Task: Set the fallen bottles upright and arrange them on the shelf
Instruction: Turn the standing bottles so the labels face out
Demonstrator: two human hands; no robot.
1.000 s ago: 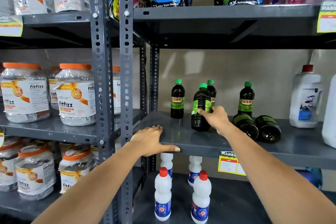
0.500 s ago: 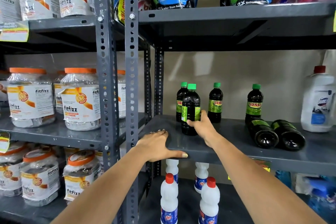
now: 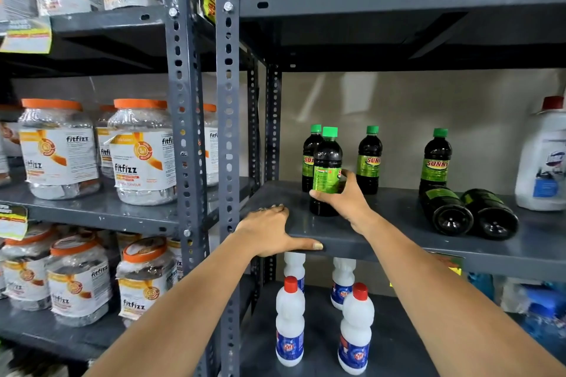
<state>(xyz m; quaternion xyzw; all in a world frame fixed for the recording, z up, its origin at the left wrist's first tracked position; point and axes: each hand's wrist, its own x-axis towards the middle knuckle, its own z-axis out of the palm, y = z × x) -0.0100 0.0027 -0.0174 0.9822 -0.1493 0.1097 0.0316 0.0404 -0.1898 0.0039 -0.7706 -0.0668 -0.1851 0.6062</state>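
1. We see our right hand [image 3: 343,199] wrapped around a dark bottle [image 3: 326,168] with a green cap and green label, fingers closed on its lower half; the bottle stands upright on the grey shelf [image 3: 382,232], near its front left corner.
2. Our left hand [image 3: 269,231] holds no bottle: it grips the shelf's front edge close to the left corner, fingers lying on top and thumb stretched along the lip.
3. Just behind the held bottle, partly hidden by it, a second upright bottle [image 3: 309,156] stands toward the back left corner.
4. A third upright bottle [image 3: 369,159] stands to the right of our hand, toward the back edge.
5. A fourth upright bottle [image 3: 435,162] stands further right, also toward the back.
6. In front of that fourth one, two fallen bottles [image 3: 468,211] lie side by side, touching, their bases turned toward the front edge.
7. A large white jug [image 3: 545,162] with a red cap stands at the shelf's right end.
8. On the level below, white bottles [image 3: 291,321] with red caps stand upright.
9. On the neighbouring rack to the left, clear jars [image 3: 141,156] with orange lids fill the levels.
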